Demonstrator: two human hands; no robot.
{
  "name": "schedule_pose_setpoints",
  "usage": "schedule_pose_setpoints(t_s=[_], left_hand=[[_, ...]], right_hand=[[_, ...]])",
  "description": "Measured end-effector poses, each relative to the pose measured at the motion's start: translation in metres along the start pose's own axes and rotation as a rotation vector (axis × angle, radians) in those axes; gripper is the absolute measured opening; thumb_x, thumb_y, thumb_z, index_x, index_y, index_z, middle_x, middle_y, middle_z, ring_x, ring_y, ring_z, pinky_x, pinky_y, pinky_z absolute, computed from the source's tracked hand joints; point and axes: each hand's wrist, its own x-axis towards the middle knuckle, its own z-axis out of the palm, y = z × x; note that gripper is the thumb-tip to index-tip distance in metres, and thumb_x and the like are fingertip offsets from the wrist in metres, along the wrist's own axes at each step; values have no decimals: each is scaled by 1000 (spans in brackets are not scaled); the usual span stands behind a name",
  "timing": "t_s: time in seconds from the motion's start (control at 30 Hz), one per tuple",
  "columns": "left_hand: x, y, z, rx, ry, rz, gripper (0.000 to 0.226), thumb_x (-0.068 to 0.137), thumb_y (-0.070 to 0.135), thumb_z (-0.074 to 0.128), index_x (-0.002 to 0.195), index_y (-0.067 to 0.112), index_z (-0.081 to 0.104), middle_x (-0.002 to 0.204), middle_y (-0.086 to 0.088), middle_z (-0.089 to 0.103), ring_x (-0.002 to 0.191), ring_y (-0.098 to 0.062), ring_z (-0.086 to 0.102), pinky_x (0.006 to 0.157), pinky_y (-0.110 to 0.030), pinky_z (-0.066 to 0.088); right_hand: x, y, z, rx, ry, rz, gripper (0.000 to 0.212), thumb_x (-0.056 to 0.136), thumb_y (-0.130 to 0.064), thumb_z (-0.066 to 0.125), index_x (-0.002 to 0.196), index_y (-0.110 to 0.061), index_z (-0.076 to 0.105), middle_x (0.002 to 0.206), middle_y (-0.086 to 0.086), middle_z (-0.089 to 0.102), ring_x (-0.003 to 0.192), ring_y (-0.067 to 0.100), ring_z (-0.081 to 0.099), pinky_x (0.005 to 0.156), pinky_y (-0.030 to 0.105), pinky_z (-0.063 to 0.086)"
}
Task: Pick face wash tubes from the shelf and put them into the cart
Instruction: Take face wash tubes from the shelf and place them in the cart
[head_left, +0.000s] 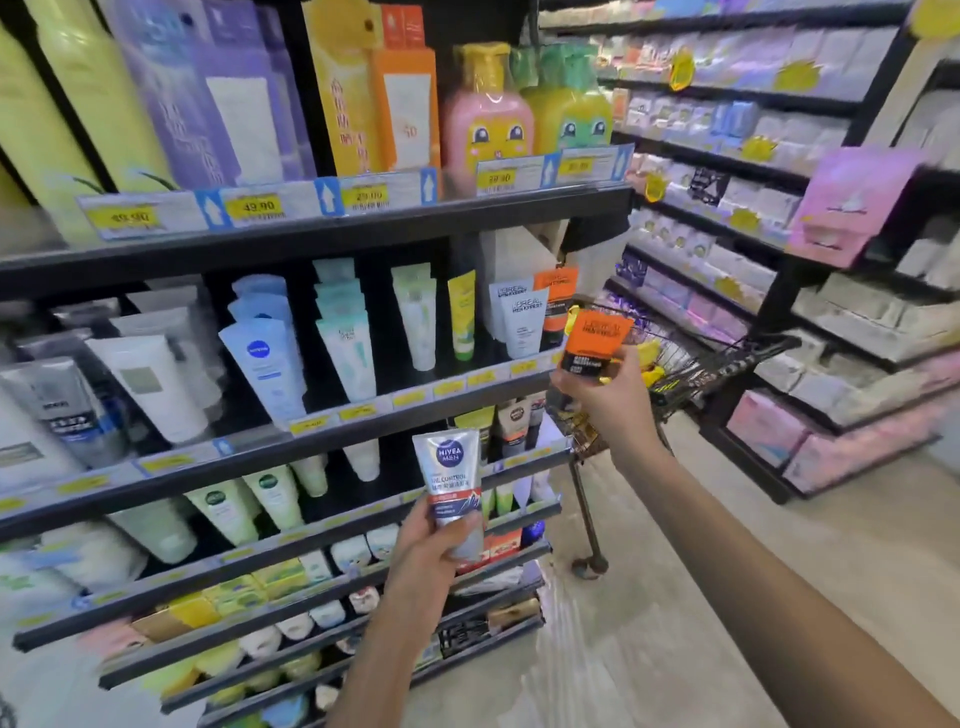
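Observation:
My left hand (431, 545) grips the lower end of a silver and white Nivea Men face wash tube (451, 475), held upright in front of the lower shelves. My right hand (602, 395) grips an orange and black L'Oreal tube (592, 340) by its black lower half, just right of the shelf's end. The black wire cart (691, 364) stands behind and right of that hand, with yellow items inside. Many more face wash tubes (270, 358) stand on the middle shelf (363, 421).
Tall bottles and sunscreen boxes fill the top shelf (311, 228). Lower shelves carry small tubes and jars. A second shelving unit (779, 260) with pale packets lines the aisle on the right. A pink display box (847, 208) hangs there. Pale floor (701, 597) runs between the units.

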Motion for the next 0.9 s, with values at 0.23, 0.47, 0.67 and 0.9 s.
schedule_pose_setpoints(t_s=[0.23,0.47,0.67,0.9], left_hand=[[50,-1,6,95,42,13,60,80,-3,75,134,17,60,125,-6,74,113,-24,71,95,-43,53],[70,-8,18,205,43,26,62,82,1,78,138,17,57,126,-7,73,119,-27,68,106,-47,50],[81,-23,37,246,84,27,58,82,3,81,134,18,60,125,-6,73,119,-26,68,109,-50,48],[84,-44,66,250,139,14,54,82,0,80,131,17,62,120,-5,75,114,-24,70,89,-37,58]], right_hand=[[103,4,7,-121,58,-55,58,77,-17,88,121,-17,50,84,-6,75,75,-1,71,80,37,55],[154,18,19,-250,60,-99,61,74,-28,92,117,-22,47,106,-7,71,96,11,68,81,30,50],[157,37,16,-384,-9,-118,61,76,-30,91,113,-27,42,102,-11,64,92,11,60,66,21,39],[162,42,8,-354,-79,-78,61,75,-35,91,114,-25,46,104,-10,67,93,12,63,72,27,44]])
